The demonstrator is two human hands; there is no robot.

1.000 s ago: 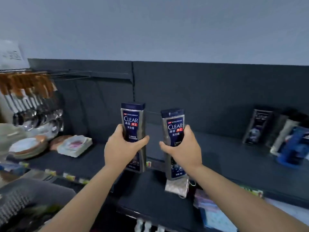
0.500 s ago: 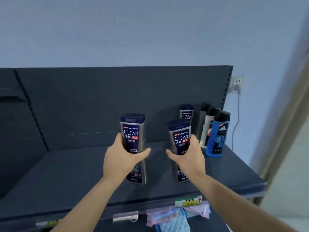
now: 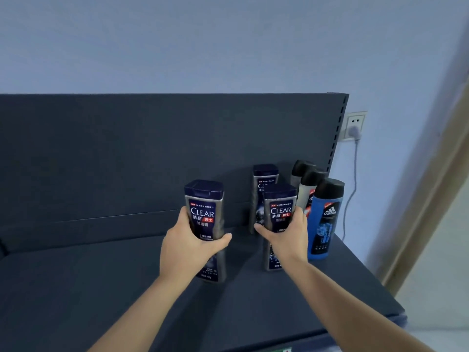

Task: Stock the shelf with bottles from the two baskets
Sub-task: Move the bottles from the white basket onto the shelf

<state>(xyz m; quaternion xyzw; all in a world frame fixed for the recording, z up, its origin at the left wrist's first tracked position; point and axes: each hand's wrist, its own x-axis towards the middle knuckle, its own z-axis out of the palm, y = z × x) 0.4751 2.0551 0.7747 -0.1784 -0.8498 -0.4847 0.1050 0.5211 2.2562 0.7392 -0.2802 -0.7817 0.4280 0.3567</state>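
Bottles [image 3: 204, 212] half behind left hand [image 3: 189, 246], right hand [image 3: 286, 235]

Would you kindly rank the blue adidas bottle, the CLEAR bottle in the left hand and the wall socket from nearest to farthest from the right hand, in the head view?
1. The blue adidas bottle, standing just right of the right hand.
2. The CLEAR bottle gripped by the left hand, off to the left.
3. The wall socket, high up at far right.
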